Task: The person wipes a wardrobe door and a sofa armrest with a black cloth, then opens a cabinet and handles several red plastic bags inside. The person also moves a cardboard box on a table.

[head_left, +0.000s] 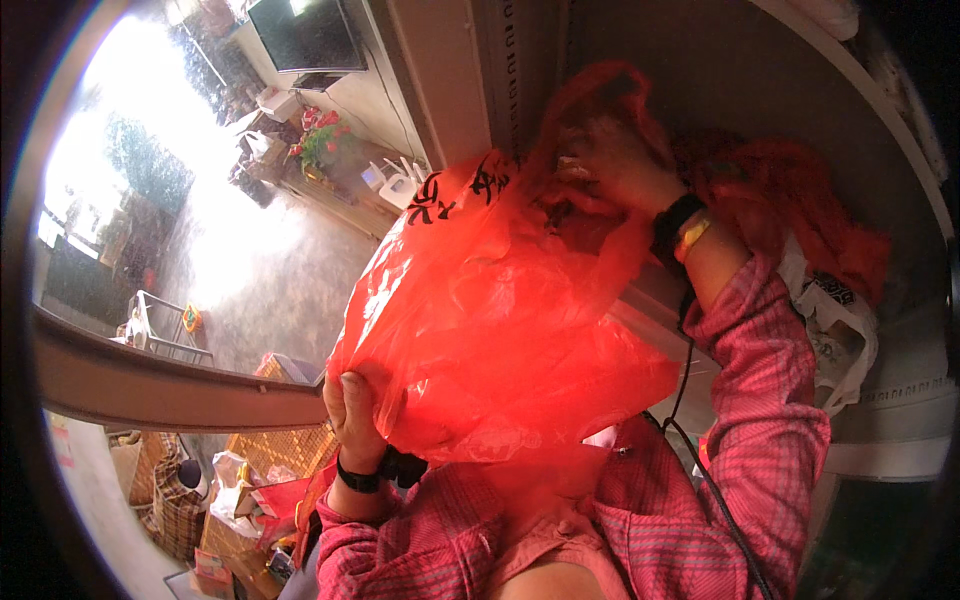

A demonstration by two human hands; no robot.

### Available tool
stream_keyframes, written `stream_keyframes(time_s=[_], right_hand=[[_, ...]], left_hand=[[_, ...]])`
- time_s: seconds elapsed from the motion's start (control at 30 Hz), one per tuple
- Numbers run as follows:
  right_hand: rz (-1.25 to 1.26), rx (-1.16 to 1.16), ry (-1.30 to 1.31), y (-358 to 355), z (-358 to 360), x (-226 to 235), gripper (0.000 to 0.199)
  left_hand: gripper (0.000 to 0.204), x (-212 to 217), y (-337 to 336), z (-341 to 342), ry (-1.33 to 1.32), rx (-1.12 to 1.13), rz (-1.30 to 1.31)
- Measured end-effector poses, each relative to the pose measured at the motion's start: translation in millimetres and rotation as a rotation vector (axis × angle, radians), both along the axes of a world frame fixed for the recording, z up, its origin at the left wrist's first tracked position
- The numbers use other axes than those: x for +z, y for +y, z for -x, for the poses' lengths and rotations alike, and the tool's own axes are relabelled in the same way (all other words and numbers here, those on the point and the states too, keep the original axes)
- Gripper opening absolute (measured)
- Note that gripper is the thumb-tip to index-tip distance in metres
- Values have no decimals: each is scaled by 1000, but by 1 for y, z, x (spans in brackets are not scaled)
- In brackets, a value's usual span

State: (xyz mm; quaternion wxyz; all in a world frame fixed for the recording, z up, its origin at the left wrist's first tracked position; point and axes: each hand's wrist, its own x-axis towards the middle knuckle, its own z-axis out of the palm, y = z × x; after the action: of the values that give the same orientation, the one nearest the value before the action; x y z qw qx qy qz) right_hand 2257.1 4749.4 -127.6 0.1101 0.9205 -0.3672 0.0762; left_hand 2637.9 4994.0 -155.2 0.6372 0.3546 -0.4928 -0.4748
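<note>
Left grip: my left hand (352, 415) is nearest me, fingers folded together and clamped on the lower left edge of the red plastic bag (490, 330). A dark band sits on that wrist, just below the grip.

Bag, axis: I read its long axis as running from my left grip up and to the right toward my right grip, so the bag lies slanted, low end near my chest and mouth end high and far.

Bag, place: the bulk of it hangs between my two grips, billowing above my pink checked shirt (640, 510) and hiding most of what lies behind it.

Bag, markings: black brush-like characters sit on the upper left face of the bag, up and right of my left grip and just left of my right one; pale printed shapes show faintly on the left face lower down.

Right grip: my right hand (615, 165) is raised at the far end, inside or against the bag's open top, with red film draped around it. I cannot tell whether those fingers are closed on the plastic. A black band and a yellow band sit on that wrist.

Beyond the right grip: more crumpled red plastic (800, 200) lies to the right of it, and a white plastic bag with dark print (835, 320) lies below that, on a pale shelf (890, 400).
</note>
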Motion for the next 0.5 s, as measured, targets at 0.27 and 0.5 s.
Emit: stream_keyframes(time_s=[0.27, 0.5], right_hand=[[-279, -410, -98, -6, 11, 13, 46], [-517, -232, -402, 28, 9, 31, 49]], left_hand=[[46, -28, 3, -16, -82, 99, -104], [38, -35, -8, -19, -90, 189, -100]])
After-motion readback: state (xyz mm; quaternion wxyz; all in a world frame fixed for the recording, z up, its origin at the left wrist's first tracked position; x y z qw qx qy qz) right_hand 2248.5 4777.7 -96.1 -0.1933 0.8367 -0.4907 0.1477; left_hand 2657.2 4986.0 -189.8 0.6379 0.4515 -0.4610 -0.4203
